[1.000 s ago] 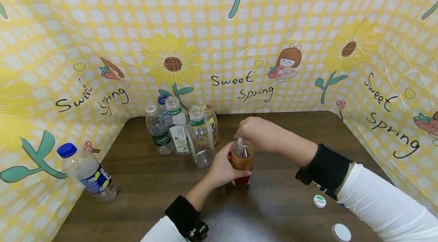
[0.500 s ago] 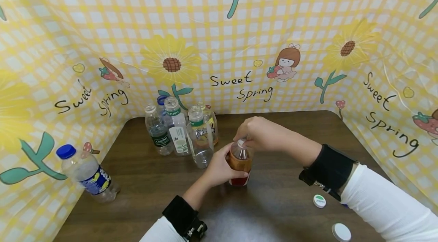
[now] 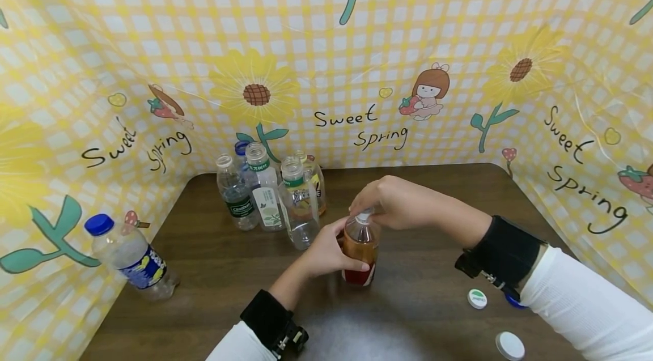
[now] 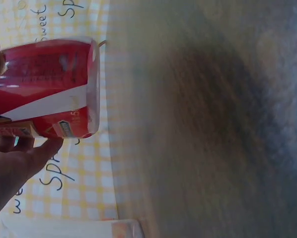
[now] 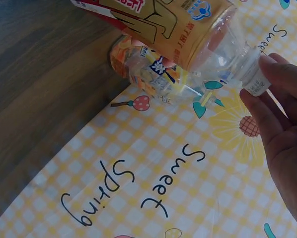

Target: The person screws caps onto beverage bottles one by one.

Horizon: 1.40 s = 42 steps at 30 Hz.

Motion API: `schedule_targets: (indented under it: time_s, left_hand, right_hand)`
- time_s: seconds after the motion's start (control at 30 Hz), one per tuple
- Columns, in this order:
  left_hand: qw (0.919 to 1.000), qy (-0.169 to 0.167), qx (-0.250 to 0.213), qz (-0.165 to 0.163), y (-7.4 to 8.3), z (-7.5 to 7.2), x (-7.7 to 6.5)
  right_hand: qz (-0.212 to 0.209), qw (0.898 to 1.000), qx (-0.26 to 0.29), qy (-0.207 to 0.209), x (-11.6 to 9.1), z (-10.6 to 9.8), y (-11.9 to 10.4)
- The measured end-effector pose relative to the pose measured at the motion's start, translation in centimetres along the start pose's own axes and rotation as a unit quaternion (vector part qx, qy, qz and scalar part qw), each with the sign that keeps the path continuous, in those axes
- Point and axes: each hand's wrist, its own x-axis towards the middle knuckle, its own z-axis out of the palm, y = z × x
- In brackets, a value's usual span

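Observation:
A clear plastic bottle with an orange-gold and red label stands near the middle of the brown table. My left hand grips its side, the thumb lying across the front. Seen from the left wrist, the bottle's red lower label shows, with fingers beneath it. Over the top, my right hand holds the white cap between thumb and finger; the cap sits at the bottle's neck. Whether it is loose cannot be told.
Several uncapped bottles cluster left of the hands. Farther left stands a bottle with a blue cap. Near the right sleeve lie a small white-and-green cap, a blue cap and a larger white cap. A checked cloth hangs behind.
My right hand has turned slightly at the cap, its wrist shifting right and down. The left hand keeps its grip on the bottle. More of the blue cap shows beside the right sleeve.

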Motion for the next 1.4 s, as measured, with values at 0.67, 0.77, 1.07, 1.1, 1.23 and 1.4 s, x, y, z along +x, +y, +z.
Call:
schedule_targets:
  time_s: [0.67,0.77,1.07,1.1,1.23,1.4]
  left_hand:
    - [0.9996,0.004,0.027,-0.003,0.1,0.3,0.3]
    - [0.9996,0.008,0.027,-0.003,0.1,0.3,0.2]
    - [0.9998,0.009,0.018,0.007,-0.1,0.1,0.0]
    - [0.9998,0.008,0.017,0.006,-0.1,0.0,0.0]
    - [0.9999,0.003,0.015,0.003,0.2,-0.1,0.2]
    - [0.9999,-0.008,0.01,-0.001,0.4,-0.1,0.3]
  right_hand:
    - [0.031,0.997,-0.069,-0.001,-0.2,0.3,-0.4]
    - [0.051,0.996,-0.078,-0.005,-0.1,0.4,-0.6]
    - [0.036,0.999,-0.024,-0.015,0.2,0.0,-0.4]
    - [0.029,0.999,-0.013,-0.015,0.2,-0.1,-0.3]
    - [0.007,0.999,0.034,-0.015,0.1,-0.4,0.2]
    - [0.002,0.997,0.079,-0.018,-0.1,-0.8,0.4]
